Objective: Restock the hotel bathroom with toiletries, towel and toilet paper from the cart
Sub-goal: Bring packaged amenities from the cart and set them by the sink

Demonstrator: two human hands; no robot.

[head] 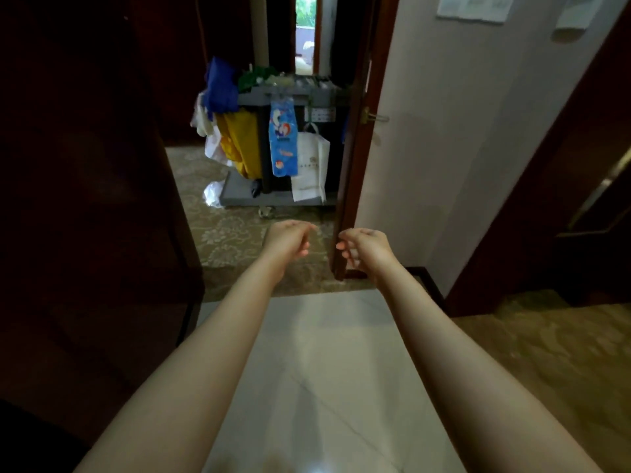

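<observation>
Grey cart [239, 194] ahead; left hand [288, 238], right hand [363, 245] empty.

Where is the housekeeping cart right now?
Head view, upper centre: the housekeeping cart stands on the patterned carpet, just left of the open door.

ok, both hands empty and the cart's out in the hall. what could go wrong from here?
1. The door edge stands close beside the right hand; a forward reach could knock it.
2. Tile gives way to carpet before the cart: a possible trip.
3. The blue pack and white bag hang side by side; pulling one might drag the other off.
</observation>
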